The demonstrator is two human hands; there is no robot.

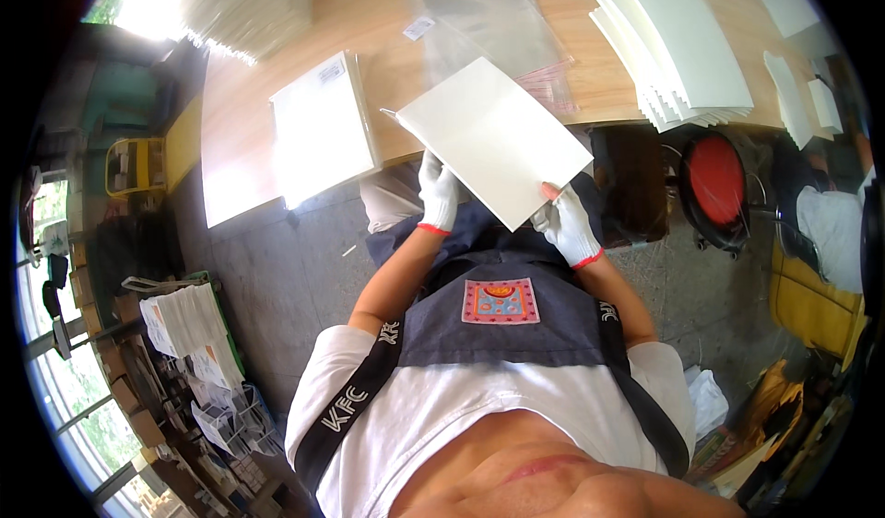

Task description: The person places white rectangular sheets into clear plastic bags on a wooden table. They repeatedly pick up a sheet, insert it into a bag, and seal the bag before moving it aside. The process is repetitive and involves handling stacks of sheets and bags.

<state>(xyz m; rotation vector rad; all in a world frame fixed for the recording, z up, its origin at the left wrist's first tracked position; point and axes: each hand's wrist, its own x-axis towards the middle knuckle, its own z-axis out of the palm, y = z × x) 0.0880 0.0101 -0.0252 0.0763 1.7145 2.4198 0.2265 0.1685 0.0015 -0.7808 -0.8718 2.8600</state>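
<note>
In front of my apron, a plain white paper pad (495, 140) is held tilted, its far side over the table's near edge. My left hand (438, 194), in a white glove with a red cuff, grips its left edge, with the fingers partly hidden under it. At the near right corner my right hand (567, 223), gloved alike, holds the pad with a bare thumb tip on top. A small thin piece sticks out at the pad's left corner; what it is I cannot tell. Just beyond lie clear plastic sleeves (484, 22) with small white labels.
On the wooden table (240, 140), a white stack in clear wrap (323, 122) lies left and a fanned stack of white pads (687, 43) right. A bundle of clear sleeves (249, 6) stands far left. A red-seated stool (716, 186) is below the table's right side.
</note>
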